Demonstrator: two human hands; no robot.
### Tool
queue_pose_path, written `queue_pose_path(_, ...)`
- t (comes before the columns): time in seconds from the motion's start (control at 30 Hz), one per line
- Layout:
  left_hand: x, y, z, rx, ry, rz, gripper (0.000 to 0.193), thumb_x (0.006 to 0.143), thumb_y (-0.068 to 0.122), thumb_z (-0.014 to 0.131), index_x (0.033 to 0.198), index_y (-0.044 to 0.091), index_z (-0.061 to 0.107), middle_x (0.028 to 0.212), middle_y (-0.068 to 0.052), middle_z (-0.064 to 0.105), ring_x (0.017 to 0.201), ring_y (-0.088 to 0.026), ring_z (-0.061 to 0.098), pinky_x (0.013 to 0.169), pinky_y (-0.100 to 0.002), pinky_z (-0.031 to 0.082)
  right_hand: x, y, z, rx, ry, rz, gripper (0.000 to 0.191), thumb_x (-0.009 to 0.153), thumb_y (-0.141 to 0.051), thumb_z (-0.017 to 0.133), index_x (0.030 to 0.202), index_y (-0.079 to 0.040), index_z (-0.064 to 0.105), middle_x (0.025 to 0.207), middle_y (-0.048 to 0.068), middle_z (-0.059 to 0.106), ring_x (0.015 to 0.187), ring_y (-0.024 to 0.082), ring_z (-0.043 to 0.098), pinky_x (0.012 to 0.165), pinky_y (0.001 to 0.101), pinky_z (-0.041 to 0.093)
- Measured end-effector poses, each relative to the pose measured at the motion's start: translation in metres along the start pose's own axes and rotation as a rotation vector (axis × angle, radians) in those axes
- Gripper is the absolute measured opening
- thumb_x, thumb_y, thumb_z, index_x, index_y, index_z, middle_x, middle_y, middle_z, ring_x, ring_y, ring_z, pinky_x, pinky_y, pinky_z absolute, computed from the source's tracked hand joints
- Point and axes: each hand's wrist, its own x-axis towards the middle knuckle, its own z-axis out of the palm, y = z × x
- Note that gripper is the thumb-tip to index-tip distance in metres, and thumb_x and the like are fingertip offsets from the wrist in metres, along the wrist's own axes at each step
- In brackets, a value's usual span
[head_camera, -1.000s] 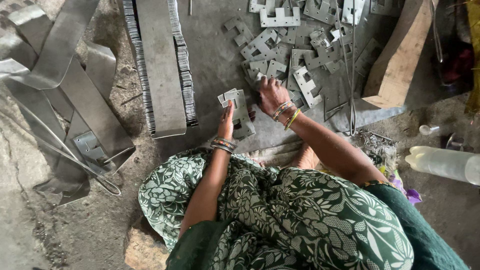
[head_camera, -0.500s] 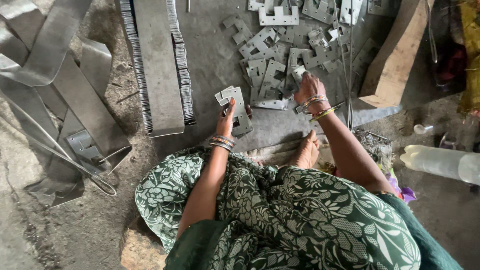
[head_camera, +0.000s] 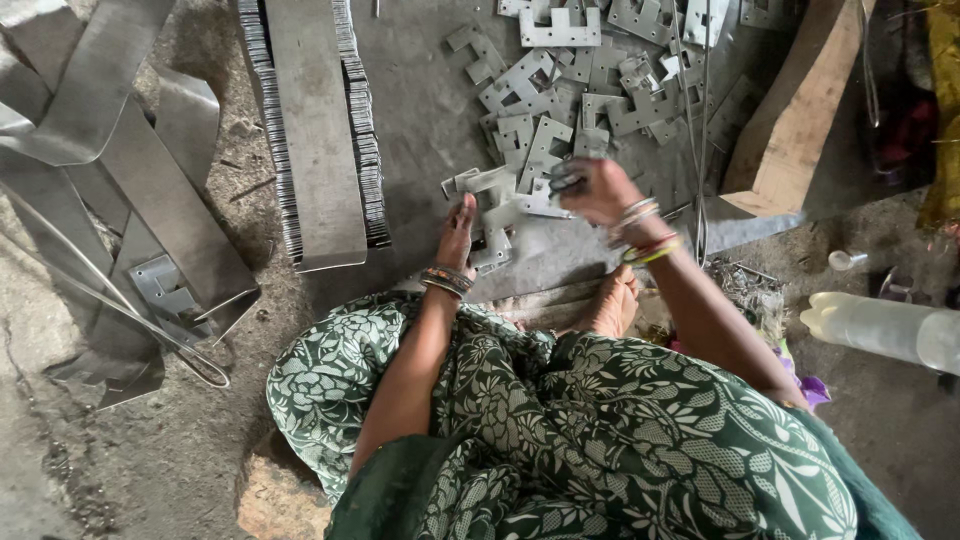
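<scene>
My left hand (head_camera: 461, 233) rests against a small stack of flat grey metal brackets (head_camera: 490, 215) on the concrete floor and steadies it. My right hand (head_camera: 593, 187) hovers just right of the stack, closed on a flat metal bracket (head_camera: 548, 196) that it holds level over the stack's edge. Both wrists wear bangles. Beyond the hands lies a loose heap of similar punched metal pieces (head_camera: 590, 90). My lap in green patterned cloth (head_camera: 560, 430) fills the lower frame, and a bare foot (head_camera: 615, 300) shows under the right forearm.
A long bundle of stacked metal strips (head_camera: 315, 130) lies at left of the hands. Bent sheet-metal offcuts (head_camera: 110, 200) sprawl at far left. A wooden block (head_camera: 795, 110) stands at upper right. A clear plastic bottle (head_camera: 885, 328) lies at right.
My right hand went out to the loose heap, took a bracket and came back left toward the stack. My left hand stayed on the stack.
</scene>
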Motion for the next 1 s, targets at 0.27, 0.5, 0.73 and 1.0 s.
queue_pose_path(0.27,-0.003,0.003,-0.004,0.097,0.086,0.027,0.061,0.097,0.049,0.062,0.139,0.005,0.062,0.143,-0.009,0.061,0.13,-0.016,0.056,0.111,-0.034,0.042,-0.002,-0.009,0.089,-0.804,0.464,-0.414,0.051,0.077,-0.014,0.055,0.124,0.007,0.053,0.121,0.024,0.06,0.111,0.036,0.063,0.08,0.041,0.061)
queue_pose_path(0.5,-0.004,0.007,-0.005,-0.041,-0.006,0.108,0.072,0.097,0.055,0.063,0.146,0.002,0.054,0.145,-0.008,0.061,0.133,-0.016,0.054,0.114,-0.032,0.038,0.002,-0.016,0.04,-0.644,0.094,-0.049,0.04,0.083,-0.017,0.065,0.12,-0.002,0.065,0.114,0.017,0.071,0.1,0.027,0.071,0.075,0.0382,0.062)
queue_pose_path(0.73,-0.005,-0.007,-0.014,-0.004,0.049,-0.002,0.085,0.098,0.073,0.045,0.158,0.014,0.031,0.149,0.002,0.052,0.134,-0.013,0.053,0.113,-0.03,0.042,0.034,0.0,-0.007,-0.267,0.317,0.179,0.034,0.088,-0.031,0.069,0.114,-0.011,0.076,0.106,0.014,0.078,0.092,0.026,0.077,0.081,0.0378,0.062)
queue_pose_path(1.0,-0.019,0.013,0.001,-0.294,-0.101,-0.193,0.094,0.096,0.073,0.044,0.156,0.001,0.039,0.144,-0.024,0.052,0.12,-0.033,0.058,0.101,-0.048,0.05,0.044,0.012,-0.005,-0.609,0.298,0.174,0.052,0.084,-0.04,0.075,0.103,0.008,0.07,0.111,0.031,0.068,0.113,0.046,0.059,0.096,0.0522,0.049)
